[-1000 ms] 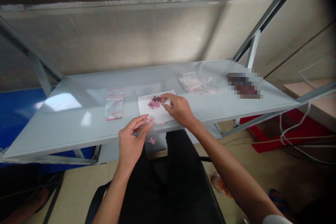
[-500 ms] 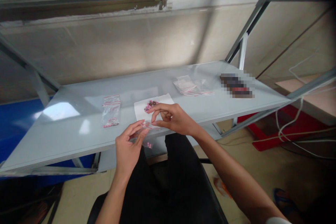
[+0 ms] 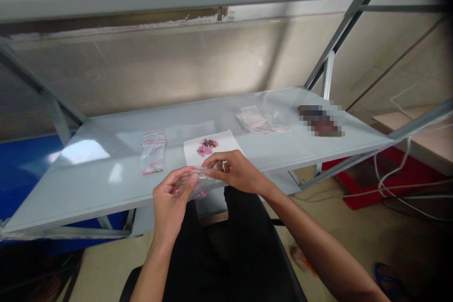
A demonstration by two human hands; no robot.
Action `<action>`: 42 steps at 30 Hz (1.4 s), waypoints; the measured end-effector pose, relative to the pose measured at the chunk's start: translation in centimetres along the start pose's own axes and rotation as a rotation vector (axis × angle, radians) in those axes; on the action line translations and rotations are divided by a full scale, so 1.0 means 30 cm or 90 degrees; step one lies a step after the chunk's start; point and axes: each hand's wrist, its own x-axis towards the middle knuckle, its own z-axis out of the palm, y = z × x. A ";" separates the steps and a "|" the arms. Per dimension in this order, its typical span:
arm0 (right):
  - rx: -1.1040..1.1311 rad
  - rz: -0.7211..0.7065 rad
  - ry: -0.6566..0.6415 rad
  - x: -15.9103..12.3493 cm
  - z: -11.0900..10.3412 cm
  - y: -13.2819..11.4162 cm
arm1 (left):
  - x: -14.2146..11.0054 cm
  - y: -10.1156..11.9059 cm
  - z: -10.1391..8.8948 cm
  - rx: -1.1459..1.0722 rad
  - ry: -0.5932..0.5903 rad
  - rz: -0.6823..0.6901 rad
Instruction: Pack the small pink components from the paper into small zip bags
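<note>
Fingertips of both hands (image 3: 170,196) (image 3: 233,172) pinch clear zip bag (image 3: 198,189).

Soft, even room light, with one hard glare on the shelf

A white glare patch (image 3: 84,152) sits toward the left end of the pale grey glossy shelf top (image 3: 226,118), with fainter reflections beside it. Shadows stay weak and the light's source is out of view. Beyond the shelf's right end, the image sinks into heavy dark vignetting, and below its front edge the corners dim too. A coarse pixelated blur block (image 3: 321,120) masks the right end. Wide-lens bowing bends the grey metal frame bars (image 3: 336,42) behind the shelf. The tiny pink beads (image 3: 207,147) mid-shelf look slightly soft.
</note>
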 end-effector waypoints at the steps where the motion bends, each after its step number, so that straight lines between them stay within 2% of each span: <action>1: 0.008 -0.002 0.005 0.000 -0.001 -0.003 | 0.003 0.002 -0.005 -0.011 0.004 -0.005; 4: 0.010 -0.018 0.010 0.000 -0.004 -0.016 | 0.008 0.017 -0.018 -0.019 0.009 -0.013; 9: -0.014 -0.039 0.015 -0.003 0.002 -0.036 | 0.006 0.034 -0.026 0.008 -0.028 -0.010; 15: -0.040 -0.055 -0.026 -0.012 0.018 -0.034 | 0.000 0.030 -0.022 0.024 -0.047 -0.012; 24: -0.023 -0.135 -0.025 -0.018 0.039 -0.056 | -0.018 0.081 -0.005 0.104 -0.036 0.065; 28: -0.016 -0.124 -0.029 -0.020 0.039 -0.053 | -0.019 0.085 -0.008 0.108 -0.043 0.073; 33: -0.018 -0.085 0.016 -0.018 0.034 -0.042 | -0.019 0.090 -0.015 0.068 -0.026 0.054; 42: 0.017 -0.125 0.005 -0.028 0.032 -0.075 | -0.023 0.077 -0.006 0.066 -0.059 0.081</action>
